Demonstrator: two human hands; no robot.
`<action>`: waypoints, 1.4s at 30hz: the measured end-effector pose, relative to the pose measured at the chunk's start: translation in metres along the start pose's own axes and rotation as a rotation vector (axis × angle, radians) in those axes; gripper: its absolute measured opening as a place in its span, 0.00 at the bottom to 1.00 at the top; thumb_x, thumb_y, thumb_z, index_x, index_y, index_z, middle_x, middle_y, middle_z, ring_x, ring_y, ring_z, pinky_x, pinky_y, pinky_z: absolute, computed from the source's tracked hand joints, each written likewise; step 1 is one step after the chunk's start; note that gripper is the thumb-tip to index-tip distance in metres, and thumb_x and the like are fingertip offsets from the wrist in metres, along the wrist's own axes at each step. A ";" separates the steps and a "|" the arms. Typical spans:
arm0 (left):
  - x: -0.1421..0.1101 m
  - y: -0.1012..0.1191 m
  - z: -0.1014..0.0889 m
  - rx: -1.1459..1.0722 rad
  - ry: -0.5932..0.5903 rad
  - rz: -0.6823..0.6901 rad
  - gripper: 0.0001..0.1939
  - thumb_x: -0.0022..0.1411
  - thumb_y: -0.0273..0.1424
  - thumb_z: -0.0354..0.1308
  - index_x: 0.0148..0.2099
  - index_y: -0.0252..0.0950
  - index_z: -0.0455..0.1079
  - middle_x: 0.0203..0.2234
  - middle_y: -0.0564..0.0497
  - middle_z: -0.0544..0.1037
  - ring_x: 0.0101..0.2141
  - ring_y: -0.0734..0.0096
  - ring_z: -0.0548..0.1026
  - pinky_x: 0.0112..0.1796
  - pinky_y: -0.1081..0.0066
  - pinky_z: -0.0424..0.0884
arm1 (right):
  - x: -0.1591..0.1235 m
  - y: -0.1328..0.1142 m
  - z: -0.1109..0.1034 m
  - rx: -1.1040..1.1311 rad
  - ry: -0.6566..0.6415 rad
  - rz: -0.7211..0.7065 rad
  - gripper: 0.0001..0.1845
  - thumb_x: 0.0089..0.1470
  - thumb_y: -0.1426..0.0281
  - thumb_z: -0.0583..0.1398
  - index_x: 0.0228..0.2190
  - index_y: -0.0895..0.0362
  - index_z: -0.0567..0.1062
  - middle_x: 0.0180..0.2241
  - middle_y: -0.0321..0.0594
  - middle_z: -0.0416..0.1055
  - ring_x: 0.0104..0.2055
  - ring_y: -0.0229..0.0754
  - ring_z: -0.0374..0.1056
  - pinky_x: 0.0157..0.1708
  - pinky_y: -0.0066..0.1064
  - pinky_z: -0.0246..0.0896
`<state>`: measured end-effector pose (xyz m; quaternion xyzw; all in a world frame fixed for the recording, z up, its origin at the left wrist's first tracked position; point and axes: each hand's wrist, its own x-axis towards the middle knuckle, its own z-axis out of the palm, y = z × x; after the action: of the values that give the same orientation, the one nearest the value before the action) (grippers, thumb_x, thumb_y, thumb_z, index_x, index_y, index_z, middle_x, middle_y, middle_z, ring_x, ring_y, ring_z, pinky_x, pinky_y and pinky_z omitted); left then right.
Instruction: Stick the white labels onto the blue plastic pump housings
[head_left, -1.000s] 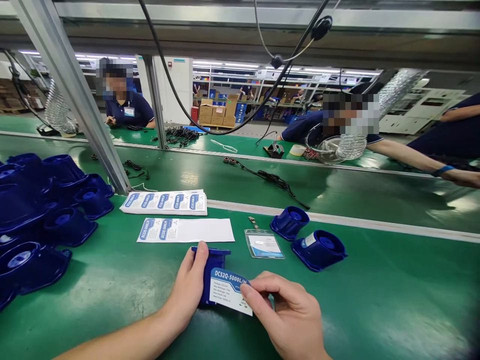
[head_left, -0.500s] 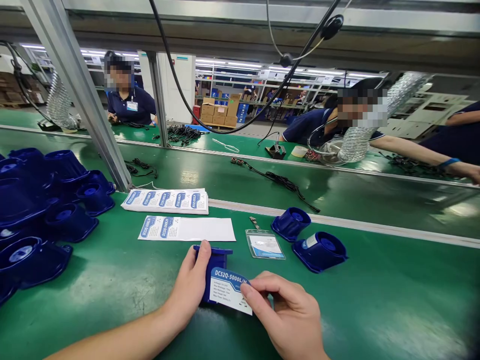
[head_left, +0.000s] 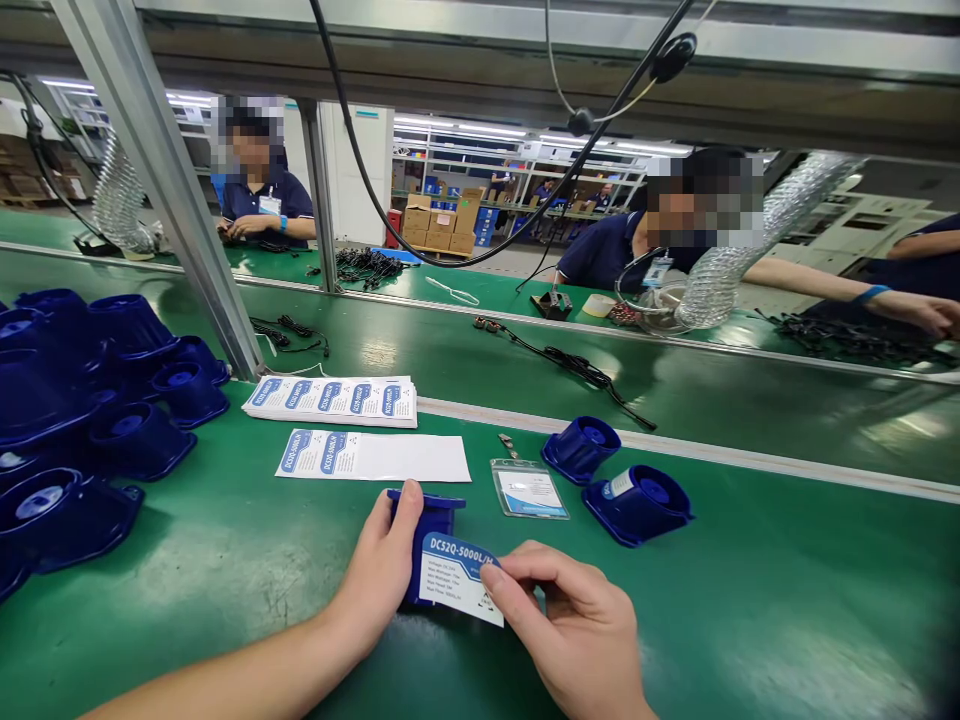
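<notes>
Head view. The left hand (head_left: 379, 560) grips a blue housing (head_left: 440, 517) between thumb and fingers, low over the middle of the green desk (head_left: 750, 620). The right hand (head_left: 574, 625) pinches the right end of a printed label (head_left: 454, 578), whose left part overlaps the housing's near face; whether it adheres there cannot be told. Beyond lies a partly used label strip (head_left: 412, 458). Compared with half a second ago, hands, housing and label are almost unmoved, so the labelling appears paused at alignment, the pinched end unattached. Only the background alters: a co-worker's wristbanded arm (head_left: 281, 228) now shows plainly.
</notes>
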<state>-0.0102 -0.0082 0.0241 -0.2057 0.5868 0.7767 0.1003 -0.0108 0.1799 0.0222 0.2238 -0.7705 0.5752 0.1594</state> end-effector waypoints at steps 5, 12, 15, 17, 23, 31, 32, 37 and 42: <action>-0.001 0.000 0.000 -0.012 0.002 0.005 0.40 0.59 0.66 0.59 0.56 0.38 0.71 0.53 0.42 0.78 0.50 0.52 0.78 0.49 0.61 0.74 | -0.002 0.002 -0.002 0.030 0.006 0.067 0.06 0.58 0.71 0.69 0.29 0.53 0.81 0.24 0.35 0.75 0.23 0.36 0.68 0.22 0.25 0.63; -0.002 0.003 0.000 -0.014 -0.001 -0.014 0.40 0.58 0.65 0.60 0.57 0.38 0.71 0.54 0.42 0.78 0.49 0.52 0.79 0.49 0.60 0.75 | -0.003 0.001 -0.003 0.051 0.003 0.115 0.07 0.58 0.70 0.69 0.28 0.54 0.81 0.23 0.36 0.75 0.23 0.37 0.68 0.22 0.25 0.63; -0.002 0.003 0.000 -0.012 -0.005 -0.008 0.39 0.59 0.65 0.60 0.57 0.38 0.71 0.54 0.42 0.79 0.49 0.52 0.79 0.48 0.61 0.75 | -0.002 0.002 -0.002 0.034 0.004 0.087 0.06 0.58 0.71 0.69 0.28 0.54 0.81 0.24 0.36 0.75 0.23 0.37 0.69 0.22 0.25 0.63; -0.002 0.003 0.000 -0.012 -0.005 -0.007 0.39 0.58 0.65 0.60 0.56 0.38 0.71 0.54 0.42 0.79 0.50 0.52 0.78 0.49 0.61 0.75 | -0.001 0.002 -0.001 0.023 0.005 0.086 0.06 0.58 0.71 0.69 0.28 0.53 0.81 0.24 0.36 0.76 0.23 0.37 0.69 0.22 0.24 0.64; -0.001 0.004 0.000 -0.015 -0.002 -0.006 0.40 0.59 0.65 0.60 0.57 0.38 0.71 0.55 0.41 0.78 0.51 0.51 0.77 0.50 0.60 0.75 | -0.001 -0.002 0.002 0.054 0.028 0.132 0.07 0.56 0.70 0.70 0.26 0.54 0.82 0.23 0.38 0.75 0.22 0.37 0.68 0.21 0.25 0.62; -0.004 0.004 0.001 -0.021 0.012 -0.004 0.38 0.60 0.64 0.59 0.57 0.38 0.72 0.55 0.42 0.78 0.53 0.50 0.77 0.51 0.60 0.74 | -0.002 -0.007 0.003 0.077 0.058 0.202 0.08 0.55 0.68 0.70 0.25 0.55 0.82 0.23 0.40 0.75 0.23 0.39 0.67 0.22 0.28 0.61; -0.003 0.004 0.001 -0.022 0.013 -0.005 0.38 0.60 0.64 0.59 0.57 0.38 0.72 0.55 0.42 0.78 0.53 0.50 0.77 0.51 0.60 0.74 | -0.002 -0.006 0.003 0.071 0.049 0.193 0.08 0.55 0.68 0.70 0.25 0.55 0.82 0.23 0.40 0.75 0.23 0.39 0.67 0.22 0.28 0.61; -0.003 0.004 0.001 -0.016 0.000 -0.011 0.40 0.59 0.65 0.60 0.59 0.38 0.71 0.56 0.40 0.77 0.54 0.49 0.76 0.52 0.59 0.74 | -0.002 -0.008 0.005 0.097 0.094 0.233 0.08 0.54 0.68 0.71 0.25 0.55 0.82 0.23 0.39 0.75 0.24 0.38 0.66 0.22 0.27 0.61; -0.005 0.005 0.002 -0.010 0.019 0.013 0.40 0.59 0.65 0.60 0.57 0.37 0.72 0.56 0.40 0.78 0.54 0.49 0.76 0.54 0.58 0.72 | -0.001 -0.010 0.006 0.095 0.097 0.247 0.08 0.54 0.67 0.71 0.24 0.54 0.82 0.23 0.38 0.74 0.24 0.38 0.66 0.23 0.27 0.60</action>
<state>-0.0084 -0.0075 0.0310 -0.2098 0.5851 0.7783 0.0888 -0.0042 0.1718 0.0282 0.1066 -0.7554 0.6365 0.1134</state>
